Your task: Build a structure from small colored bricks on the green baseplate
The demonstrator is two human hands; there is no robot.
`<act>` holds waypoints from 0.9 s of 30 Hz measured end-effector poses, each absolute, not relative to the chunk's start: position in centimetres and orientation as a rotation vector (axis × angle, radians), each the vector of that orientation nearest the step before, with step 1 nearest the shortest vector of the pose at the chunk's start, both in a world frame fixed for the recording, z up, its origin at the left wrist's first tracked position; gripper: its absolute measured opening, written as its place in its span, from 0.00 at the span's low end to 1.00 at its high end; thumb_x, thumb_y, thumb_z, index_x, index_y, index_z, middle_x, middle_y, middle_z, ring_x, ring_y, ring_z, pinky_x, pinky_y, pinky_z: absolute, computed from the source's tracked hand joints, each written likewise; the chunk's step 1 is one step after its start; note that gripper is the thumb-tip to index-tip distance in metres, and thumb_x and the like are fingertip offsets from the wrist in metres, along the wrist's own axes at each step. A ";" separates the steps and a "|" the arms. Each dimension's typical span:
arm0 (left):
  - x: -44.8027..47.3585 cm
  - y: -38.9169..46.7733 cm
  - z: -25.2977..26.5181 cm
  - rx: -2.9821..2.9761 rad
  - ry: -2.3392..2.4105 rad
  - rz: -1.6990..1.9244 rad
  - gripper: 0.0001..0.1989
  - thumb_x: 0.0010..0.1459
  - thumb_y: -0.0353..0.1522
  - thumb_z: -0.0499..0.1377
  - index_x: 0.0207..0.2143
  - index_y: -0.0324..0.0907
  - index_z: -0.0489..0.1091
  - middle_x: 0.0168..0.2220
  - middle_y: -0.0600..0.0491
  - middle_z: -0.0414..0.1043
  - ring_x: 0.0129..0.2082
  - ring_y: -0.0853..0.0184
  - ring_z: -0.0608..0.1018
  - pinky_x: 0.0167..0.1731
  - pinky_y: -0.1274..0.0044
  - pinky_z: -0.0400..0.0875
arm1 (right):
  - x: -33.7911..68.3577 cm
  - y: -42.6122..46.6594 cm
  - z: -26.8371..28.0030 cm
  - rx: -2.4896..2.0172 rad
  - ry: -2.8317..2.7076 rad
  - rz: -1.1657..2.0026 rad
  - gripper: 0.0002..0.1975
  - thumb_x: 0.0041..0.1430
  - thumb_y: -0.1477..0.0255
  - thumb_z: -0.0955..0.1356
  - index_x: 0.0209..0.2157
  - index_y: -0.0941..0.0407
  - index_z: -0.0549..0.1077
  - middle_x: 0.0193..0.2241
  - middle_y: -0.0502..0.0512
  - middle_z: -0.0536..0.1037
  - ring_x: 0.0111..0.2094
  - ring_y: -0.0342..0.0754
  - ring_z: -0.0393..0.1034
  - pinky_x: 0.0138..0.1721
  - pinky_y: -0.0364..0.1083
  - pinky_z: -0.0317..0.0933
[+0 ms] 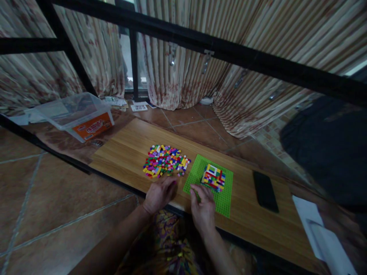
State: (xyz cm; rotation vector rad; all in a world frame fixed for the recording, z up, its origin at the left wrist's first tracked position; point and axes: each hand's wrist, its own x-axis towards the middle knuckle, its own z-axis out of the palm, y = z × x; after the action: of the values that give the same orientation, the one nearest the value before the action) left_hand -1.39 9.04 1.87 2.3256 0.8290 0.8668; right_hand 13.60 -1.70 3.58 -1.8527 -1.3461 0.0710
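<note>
Loose toy bricks (pixel 166 161) in many colours lie heaped on the wooden board. Just in front of this heap is my left hand (pixel 159 194), its fingers pinched together. A small pink spot shows at its fingertips, too small to name. My right hand (pixel 204 206) is over the near left part of a green studded baseplate (pixel 226 202), thumb and forefinger drawn together; anything between them is hidden. Beyond that hand, a block built of multicoloured bricks (pixel 213 178), with white and red pieces on top, sits on the baseplate.
A black phone (pixel 265 191) lies on the right of the wooden board (pixel 243 225). A clear plastic bin (pixel 83 114) with an orange label stands on the tiled floor at left. Dark metal bars (pixel 200 32) cross in front of striped curtains. White papers (pixel 321 229) lie at right.
</note>
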 end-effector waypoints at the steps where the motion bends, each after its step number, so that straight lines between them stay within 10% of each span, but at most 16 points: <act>1: -1.4 9.0 1.9 2.315 0.821 0.872 0.10 0.62 0.31 0.54 0.45 0.43 0.69 0.38 0.50 0.76 0.37 0.66 0.79 0.38 0.76 0.74 | 13.1 -1.3 3.5 -1.843 -1.365 0.125 0.12 0.64 0.69 0.62 0.41 0.53 0.76 0.38 0.55 0.78 0.42 0.50 0.70 0.45 0.51 0.63; 27: -1.7 9.1 1.4 2.342 0.784 0.848 0.15 0.60 0.31 0.57 0.50 0.43 0.67 0.41 0.50 0.77 0.41 0.66 0.80 0.42 0.75 0.75 | 11.4 1.5 4.0 -1.758 -1.323 0.503 0.10 0.60 0.72 0.63 0.36 0.52 0.76 0.35 0.51 0.79 0.38 0.47 0.72 0.43 0.47 0.64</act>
State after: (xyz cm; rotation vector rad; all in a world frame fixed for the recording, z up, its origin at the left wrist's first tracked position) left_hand -1.72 9.05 1.44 2.3419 0.7836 0.8476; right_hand 11.43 1.51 3.99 -1.7580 -1.3230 0.5027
